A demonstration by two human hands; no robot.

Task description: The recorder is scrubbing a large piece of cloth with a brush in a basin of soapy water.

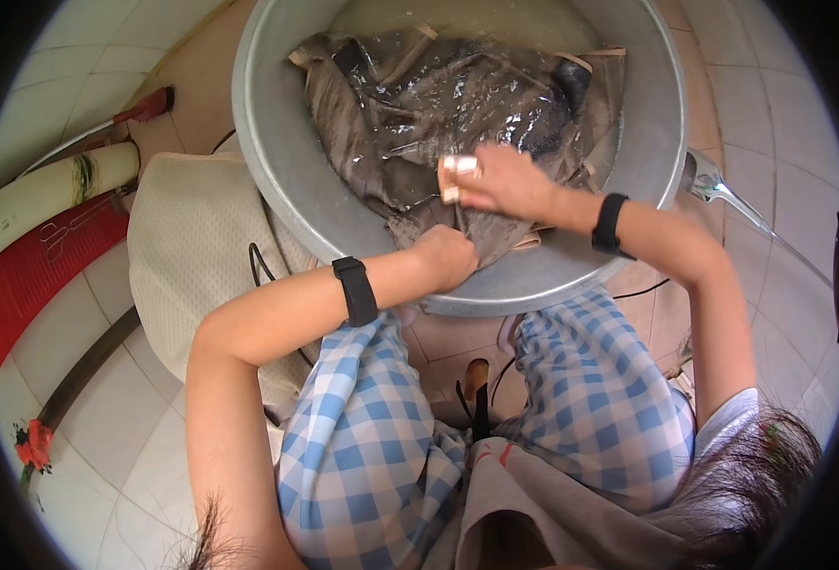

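Note:
A big round metal basin [248, 104] stands in front of my knees, with cloudy water [495, 14] along its far side. Wet brown cloth [410, 123] with light tan edging lies bunched in it, partly under water. My left hand [446, 258] is closed on the cloth at the near rim. Over the middle of the cloth, my right hand [507, 183] grips a small white-and-tan scrubbing brush [458, 179]. Motion blurs the brush, and fingers hide part of it.
Left of the basin are a cream textured cloth [191, 228], a red ridged plastic piece [49, 261] and a red-headed tool [149, 104]. A shiny metal object [709, 179] with a long thin part lies at right. A black cable [642, 290] runs beneath the basin.

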